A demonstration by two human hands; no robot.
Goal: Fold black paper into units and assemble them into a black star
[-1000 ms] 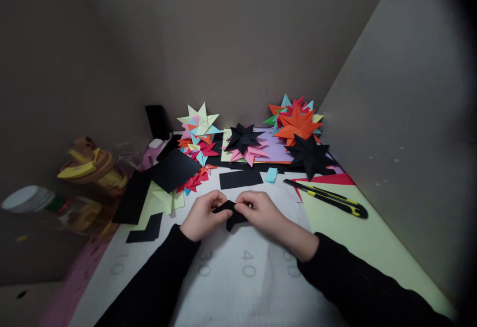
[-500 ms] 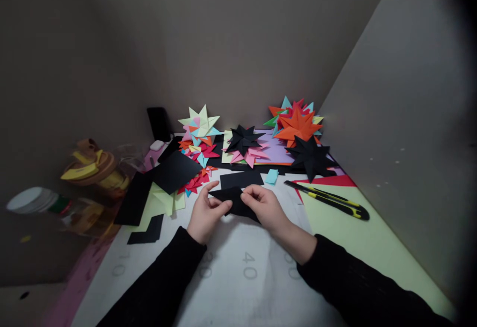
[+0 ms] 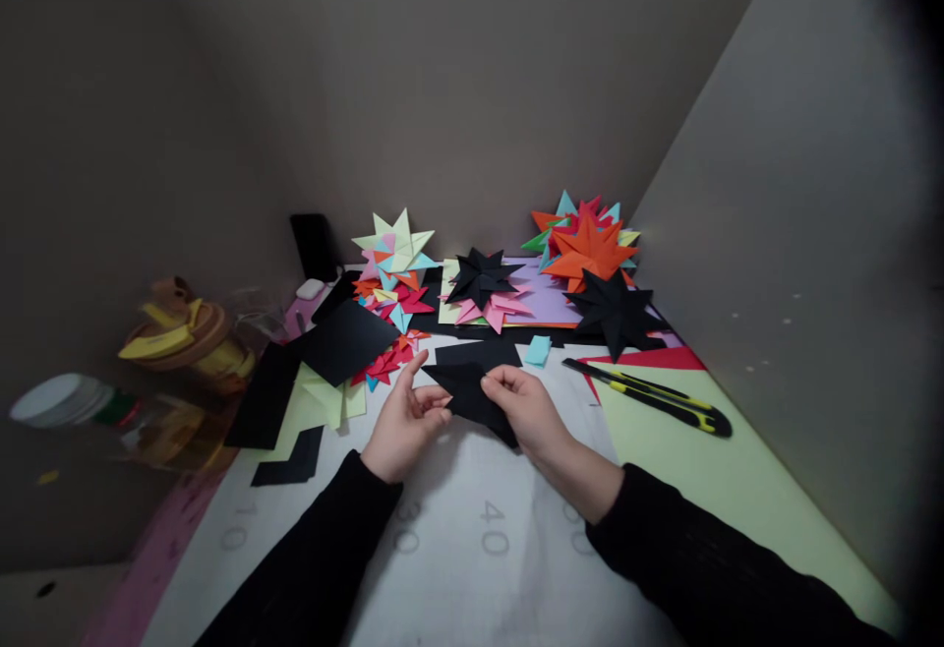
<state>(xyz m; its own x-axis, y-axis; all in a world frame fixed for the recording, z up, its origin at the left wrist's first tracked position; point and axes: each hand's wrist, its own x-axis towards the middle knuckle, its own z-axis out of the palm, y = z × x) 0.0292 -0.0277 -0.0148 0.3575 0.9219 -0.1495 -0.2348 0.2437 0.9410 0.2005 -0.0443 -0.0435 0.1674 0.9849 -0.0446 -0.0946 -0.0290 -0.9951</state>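
A folded piece of black paper [image 3: 476, 396] with a pointed left corner is held up over the white gridded mat. My right hand [image 3: 527, 411] pinches its right side between thumb and fingers. At its left edge is my left hand [image 3: 409, 421], index finger raised and thumb apart from it; the fingertips are close to the paper, and whether they touch it I cannot tell. Just behind lies a flat black paper rectangle [image 3: 457, 354], with a small light-blue folded paper [image 3: 538, 350] to its right.
A yellow-and-black utility knife [image 3: 649, 396] lies on pale green paper [image 3: 708, 490] at right. Folded paper stars, orange [image 3: 592, 249] and black [image 3: 483, 276] among them, line the back. Black sheets [image 3: 346, 340] and a lidded jar [image 3: 81, 406] are at left.
My left thumb has slid off the face of the black paper, and the left hand has shifted slightly left. The paper is turned to show more of its face. My right hand keeps its pinch.
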